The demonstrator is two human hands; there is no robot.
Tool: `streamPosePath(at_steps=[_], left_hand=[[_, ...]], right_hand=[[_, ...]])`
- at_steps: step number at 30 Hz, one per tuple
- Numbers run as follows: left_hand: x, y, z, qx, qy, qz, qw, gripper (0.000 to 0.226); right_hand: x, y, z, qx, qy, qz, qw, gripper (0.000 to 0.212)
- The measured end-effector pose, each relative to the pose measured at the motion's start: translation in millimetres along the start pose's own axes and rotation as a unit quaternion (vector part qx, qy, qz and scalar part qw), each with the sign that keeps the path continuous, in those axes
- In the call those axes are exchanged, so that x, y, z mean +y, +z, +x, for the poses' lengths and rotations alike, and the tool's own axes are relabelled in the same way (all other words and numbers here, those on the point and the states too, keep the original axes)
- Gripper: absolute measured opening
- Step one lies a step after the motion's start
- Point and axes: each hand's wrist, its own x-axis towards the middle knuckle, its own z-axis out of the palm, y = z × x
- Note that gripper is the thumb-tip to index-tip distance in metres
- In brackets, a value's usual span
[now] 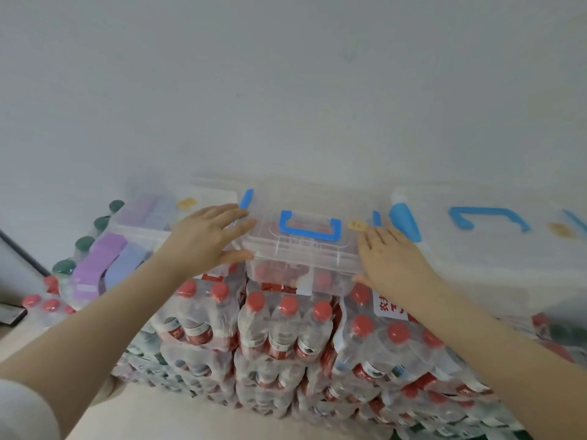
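Left hand [203, 239] and right hand [394, 265] press flat, fingers straight, against a clear plastic lidded box with blue handle [305, 254]; its reddish contents are indistinct.

White label [390, 308] on bottle pack [381, 341]: red "农", rest cut off. Yellow sticker [357, 225] on box [305, 252]: illegible.

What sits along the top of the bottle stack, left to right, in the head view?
Green-capped bottles → box with purple packs → left hand → clear box with blue handle → right hand → second blue-handled box.
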Motion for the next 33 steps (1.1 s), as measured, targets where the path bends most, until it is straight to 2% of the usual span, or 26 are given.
streamPosePath(at_steps=[3,6,8,10,12,14,16,19,21,25,27,28,31,33], left_hand=[[-4,5,-1,0.021,0.028,0.044,0.998,0.053],[-4,8,2,0.007,0.040,0.064,0.997,0.079],[-3,12,4,0.023,0.004,0.056,0.998,0.081],[-3,18,2,0.050,-0.024,0.023,0.998,0.079],[-1,25,0,0.079,-0.034,-0.002,0.996,0.069],[3,28,-1,0.095,-0.054,0.005,0.994,0.049],[6,29,-2,0.103,-0.075,-0.003,0.992,0.048],[14,31,-4,0.104,-0.125,-0.019,0.987,0.062],[22,27,-4,0.100,-0.162,-0.024,0.981,0.052],[42,17,-7,0.087,-0.185,-0.150,0.967,0.062],[53,14,-11,0.112,-0.259,-0.258,0.924,0.073],[61,13,-13,0.121,-0.305,-0.339,0.881,0.078],[83,13,-15,0.118,-0.397,-0.571,0.709,0.081],[85,20,-14,0.135,-0.413,-0.618,0.655,0.076]], right_hand=[[-8,7,2,0.007,0.029,0.001,1.000,0.066],[-13,16,2,0.036,0.067,-0.035,0.996,0.070],[-15,18,2,0.064,0.093,-0.054,0.992,0.071],[-19,21,0,0.056,0.094,-0.088,0.990,0.065],[-22,22,-1,0.079,0.102,-0.105,0.986,0.057],[-23,24,-2,0.097,0.128,-0.085,0.983,0.055],[-20,28,-4,0.096,0.134,-0.049,0.985,0.059],[-21,23,-7,0.132,0.102,0.025,0.986,0.060],[-27,14,-6,0.166,0.038,0.070,0.983,0.055],[-46,-1,10,0.237,-0.068,0.118,0.962,0.036],[-49,-3,18,0.235,-0.079,0.096,0.964,0.029],[-49,-3,21,0.235,-0.078,0.086,0.965,0.028],[-49,-1,25,0.233,-0.079,0.073,0.967,0.031],[-50,1,29,0.242,-0.088,0.075,0.963,0.031]])
